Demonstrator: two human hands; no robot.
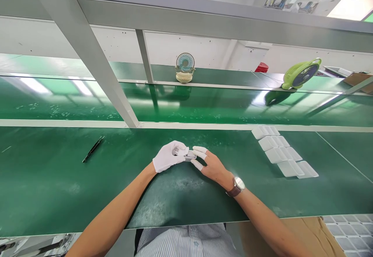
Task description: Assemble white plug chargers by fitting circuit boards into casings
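Observation:
My left hand (170,156), in a white glove, is closed around a small silvery metal part (190,156) above the green tabletop. White finger cots cover fingertips of my right hand (212,166), which pinches the right end of the same part. A brown-strapped watch (236,186) sits on my right wrist. The part's exact kind is too small to make out, and my left fingers hide some of it.
Black tweezers (93,149) lie on the table at left. Several translucent plastic trays (276,154) overlap at right. Beyond a metal frame (204,126) stand a small fan (184,67) and a green fan (301,73). A red object (261,67) sits at the back.

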